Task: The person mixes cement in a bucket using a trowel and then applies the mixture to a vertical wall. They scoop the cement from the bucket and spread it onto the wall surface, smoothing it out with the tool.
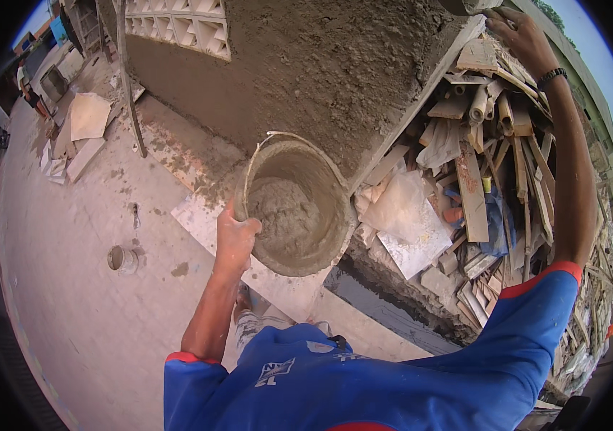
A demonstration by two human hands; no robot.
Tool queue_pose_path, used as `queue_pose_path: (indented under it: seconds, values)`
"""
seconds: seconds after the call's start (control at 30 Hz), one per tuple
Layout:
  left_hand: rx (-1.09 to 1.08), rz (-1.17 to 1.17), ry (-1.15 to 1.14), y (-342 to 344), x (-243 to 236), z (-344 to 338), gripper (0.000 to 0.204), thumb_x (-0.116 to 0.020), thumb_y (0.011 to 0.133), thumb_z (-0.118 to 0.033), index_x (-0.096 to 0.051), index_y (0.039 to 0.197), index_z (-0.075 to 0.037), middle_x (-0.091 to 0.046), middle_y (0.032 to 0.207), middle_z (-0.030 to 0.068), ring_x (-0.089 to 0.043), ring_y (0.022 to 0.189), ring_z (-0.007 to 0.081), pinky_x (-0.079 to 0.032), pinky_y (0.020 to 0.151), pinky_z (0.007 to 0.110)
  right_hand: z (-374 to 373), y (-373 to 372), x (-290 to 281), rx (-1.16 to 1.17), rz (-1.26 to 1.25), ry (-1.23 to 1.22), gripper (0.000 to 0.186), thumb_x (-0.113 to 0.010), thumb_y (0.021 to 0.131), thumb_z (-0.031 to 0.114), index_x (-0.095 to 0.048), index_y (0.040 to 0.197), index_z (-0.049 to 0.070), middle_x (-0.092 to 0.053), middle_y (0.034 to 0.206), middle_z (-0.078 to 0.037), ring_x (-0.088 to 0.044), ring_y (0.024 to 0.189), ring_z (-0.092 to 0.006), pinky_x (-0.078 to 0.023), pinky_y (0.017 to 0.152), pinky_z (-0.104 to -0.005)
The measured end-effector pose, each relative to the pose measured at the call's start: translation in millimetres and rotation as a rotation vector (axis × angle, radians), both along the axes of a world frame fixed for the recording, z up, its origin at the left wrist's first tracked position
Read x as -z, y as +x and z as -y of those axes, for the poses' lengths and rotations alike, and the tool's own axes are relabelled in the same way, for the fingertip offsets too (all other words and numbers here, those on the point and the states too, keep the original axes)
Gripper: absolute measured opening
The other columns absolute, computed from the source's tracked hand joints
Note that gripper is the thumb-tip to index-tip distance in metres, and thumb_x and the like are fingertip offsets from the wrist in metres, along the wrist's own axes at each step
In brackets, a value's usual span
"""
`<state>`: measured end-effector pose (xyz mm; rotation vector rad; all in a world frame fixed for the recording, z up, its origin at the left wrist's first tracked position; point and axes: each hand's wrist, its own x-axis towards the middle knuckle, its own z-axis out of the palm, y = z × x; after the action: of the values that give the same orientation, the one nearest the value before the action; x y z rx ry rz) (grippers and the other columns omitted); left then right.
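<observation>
My left hand (237, 238) grips the left rim of a mortar-caked bucket (329, 208), thumb over the edge. Wet grey mortar (281, 208) lies in the bottom of the bucket, which has a thin wire handle along its far rim. High at the upper right, my right arm is stretched out. My right hand (515, 32) is closed on a grey, mortar-covered scoop (467, 6), cut off by the picture's top edge. The scoop is by the corner of a wall (321, 65) coated with rough, damp mortar.
Right of the wall edge is a heap of boards (472, 190), tubes, plastic sheet and rubble. A pale board (281, 291) lies beneath the bucket. A small pail (122, 259) stands on the floor at left. A wooden pole (128, 86) leans by the vent blocks (177, 25). A person (26, 86) is far left.
</observation>
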<state>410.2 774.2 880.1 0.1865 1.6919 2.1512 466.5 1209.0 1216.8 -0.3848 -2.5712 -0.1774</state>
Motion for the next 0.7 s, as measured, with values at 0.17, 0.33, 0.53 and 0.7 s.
queue_pose_path:
  seconds: [0.17, 0.33, 0.53, 0.7]
  values:
    - [-0.009, -0.048, -0.013, 12, 5, 1, 0.063, -0.047, 0.069, 0.012, -0.051, 0.131, 0.002, -0.063, 0.108, 0.0096, -0.061, 0.094, 0.0173, -0.047, 0.084, 0.028, 51, 35, 100, -0.334, 0.326, -0.295, 0.040, -0.066, 0.082, 0.021, -0.063, 0.117, 0.002, -0.062, 0.092, -0.011, -0.060, 0.076, -0.0195, -0.049, 0.071, -0.0340]
    - [0.084, -0.173, -0.044, 18, -1, -19, 0.062, -0.047, 0.069, 0.011, -0.052, 0.131, 0.002, -0.063, 0.111, 0.0102, -0.060, 0.097, 0.0159, -0.046, 0.087, 0.027, 147, 69, 175, -0.363, 0.629, 0.100, 0.021, -0.064, 0.077, 0.015, -0.068, 0.093, 0.002, -0.066, 0.085, -0.018, -0.065, 0.082, -0.0354, -0.052, 0.073, -0.0429]
    - [0.167, -0.284, -0.079, 26, -24, -41, 0.062, -0.048, 0.069, 0.009, -0.053, 0.130, 0.002, -0.063, 0.111, 0.0084, -0.058, 0.098, 0.0154, -0.044, 0.089, 0.028, 192, 61, 247, -0.224, 0.601, 0.552, 0.011, -0.061, 0.078, 0.012, -0.067, 0.080, 0.004, -0.062, 0.075, -0.013, -0.065, 0.078, -0.0305, -0.052, 0.067, -0.0407]
    - [0.190, -0.403, -0.152, 31, -38, -49, 0.057, -0.049, 0.069, 0.007, -0.056, 0.126, 0.002, -0.065, 0.108, 0.0094, -0.059, 0.097, 0.0155, -0.045, 0.090, 0.028, 160, 69, 280, -0.354, 0.725, 0.066, 0.016, -0.062, 0.074, 0.010, -0.067, 0.086, 0.003, -0.067, 0.074, -0.019, -0.068, 0.077, -0.0360, -0.054, 0.067, -0.0447]
